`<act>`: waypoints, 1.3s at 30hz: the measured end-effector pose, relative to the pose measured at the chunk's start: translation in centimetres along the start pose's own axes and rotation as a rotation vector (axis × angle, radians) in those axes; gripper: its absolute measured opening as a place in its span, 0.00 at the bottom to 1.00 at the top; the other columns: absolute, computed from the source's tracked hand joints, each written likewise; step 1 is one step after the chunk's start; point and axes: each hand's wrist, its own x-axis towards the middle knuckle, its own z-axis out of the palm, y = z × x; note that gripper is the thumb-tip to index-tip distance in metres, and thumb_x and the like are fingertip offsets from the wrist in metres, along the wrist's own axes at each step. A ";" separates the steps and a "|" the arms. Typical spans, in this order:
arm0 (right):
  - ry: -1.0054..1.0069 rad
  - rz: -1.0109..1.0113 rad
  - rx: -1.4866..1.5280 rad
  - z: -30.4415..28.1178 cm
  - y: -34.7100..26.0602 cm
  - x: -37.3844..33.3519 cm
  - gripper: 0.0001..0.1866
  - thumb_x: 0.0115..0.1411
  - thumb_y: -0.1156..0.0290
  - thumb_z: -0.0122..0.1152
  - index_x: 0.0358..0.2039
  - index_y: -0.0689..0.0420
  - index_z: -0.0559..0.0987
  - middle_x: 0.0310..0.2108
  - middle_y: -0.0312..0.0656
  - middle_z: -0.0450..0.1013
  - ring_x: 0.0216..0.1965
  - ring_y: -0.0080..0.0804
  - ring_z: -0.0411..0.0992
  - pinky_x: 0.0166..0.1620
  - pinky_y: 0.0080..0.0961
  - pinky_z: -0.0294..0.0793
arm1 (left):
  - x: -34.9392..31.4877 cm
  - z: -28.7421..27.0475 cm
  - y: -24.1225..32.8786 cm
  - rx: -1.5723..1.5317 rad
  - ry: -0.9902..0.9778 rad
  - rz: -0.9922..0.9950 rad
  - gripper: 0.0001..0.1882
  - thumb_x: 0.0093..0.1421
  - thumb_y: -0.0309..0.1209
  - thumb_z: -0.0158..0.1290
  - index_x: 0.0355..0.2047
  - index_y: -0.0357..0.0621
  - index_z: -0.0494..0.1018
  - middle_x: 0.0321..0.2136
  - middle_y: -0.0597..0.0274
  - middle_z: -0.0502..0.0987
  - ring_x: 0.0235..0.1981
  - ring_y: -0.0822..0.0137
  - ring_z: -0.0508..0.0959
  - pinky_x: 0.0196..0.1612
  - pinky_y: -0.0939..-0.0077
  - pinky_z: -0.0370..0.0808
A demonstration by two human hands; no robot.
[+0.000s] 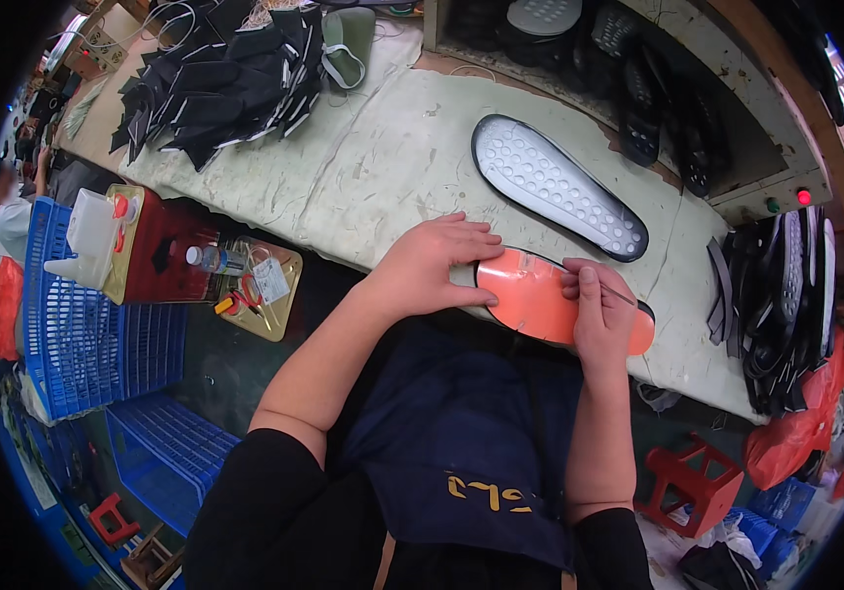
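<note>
A glossy orange sole-shaped piece [532,295] with a dark rim lies at the front edge of the workbench. My left hand [432,264] grips its left end, thumb on the orange face and fingers along the far edge. Between the fingers of my right hand [601,313] is a thin, dark pen-like tool [618,292], held over the right part of the piece; its tip is too small to make out. Just beyond lies a white dimpled sole [559,187] with a black border, which neither hand touches.
Black cut pieces [230,84] are heaped at the far left, beside a green shoe part [348,47]. A metal cabinet [785,157] holding soles stands at the back right. Black strips and soles [785,295] hang at right. Blue crates [97,334] and a red stool [692,482] flank me.
</note>
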 end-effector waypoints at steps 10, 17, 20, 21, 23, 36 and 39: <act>0.008 0.023 0.039 -0.2 0.2 0.2 0.15 0.77 0.69 0.57 0.45 0.69 0.85 0.37 0.43 0.81 0.35 0.25 0.78 0.43 0.22 0.79 | 0.1 -0.2 -0.2 -0.022 -0.017 -0.037 0.32 0.48 0.40 0.77 0.51 0.40 0.85 0.51 0.51 0.86 0.60 0.50 0.82 0.71 0.48 0.70; 0.001 0.050 0.043 -0.7 0.3 0.6 0.15 0.77 0.69 0.57 0.45 0.69 0.85 0.36 0.43 0.81 0.35 0.25 0.78 0.43 0.23 0.79 | 0.2 -0.1 -0.1 -0.018 -0.005 -0.033 0.31 0.47 0.40 0.77 0.51 0.41 0.85 0.50 0.50 0.86 0.60 0.50 0.82 0.71 0.48 0.70; 0.001 0.038 0.031 -0.6 0.4 0.4 0.15 0.77 0.69 0.57 0.45 0.69 0.85 0.36 0.43 0.81 0.35 0.25 0.78 0.43 0.23 0.79 | 0.2 -0.2 0.0 -0.012 -0.004 -0.034 0.31 0.47 0.40 0.77 0.51 0.41 0.85 0.51 0.51 0.86 0.60 0.49 0.82 0.71 0.47 0.70; 0.000 0.019 0.029 -0.5 0.5 0.3 0.15 0.77 0.68 0.57 0.45 0.68 0.85 0.36 0.43 0.81 0.35 0.25 0.78 0.42 0.23 0.79 | 0.2 -0.1 0.0 -0.014 -0.003 -0.032 0.31 0.47 0.40 0.77 0.51 0.41 0.85 0.51 0.51 0.86 0.60 0.49 0.82 0.71 0.47 0.70; 0.002 -0.001 0.025 -0.3 0.2 0.3 0.15 0.78 0.68 0.57 0.45 0.68 0.85 0.36 0.43 0.81 0.35 0.25 0.78 0.42 0.23 0.79 | 0.2 0.0 -0.1 -0.009 -0.007 -0.031 0.31 0.47 0.40 0.77 0.51 0.41 0.85 0.51 0.52 0.86 0.60 0.49 0.82 0.71 0.47 0.70; -0.178 0.100 -0.057 3.0 -2.0 3.7 0.18 0.75 0.67 0.59 0.35 0.70 0.85 0.29 0.48 0.82 0.31 0.36 0.80 0.40 0.30 0.78 | 0.4 -0.1 0.3 0.009 -0.025 -0.032 0.30 0.48 0.40 0.77 0.51 0.41 0.85 0.52 0.55 0.86 0.60 0.49 0.81 0.71 0.46 0.70; -0.182 0.145 -0.099 3.2 -2.2 3.9 0.18 0.75 0.66 0.59 0.35 0.70 0.85 0.28 0.49 0.82 0.30 0.38 0.80 0.40 0.31 0.79 | 0.5 -0.2 0.3 0.002 -0.025 -0.027 0.30 0.48 0.40 0.77 0.51 0.41 0.85 0.52 0.55 0.86 0.60 0.49 0.81 0.71 0.46 0.70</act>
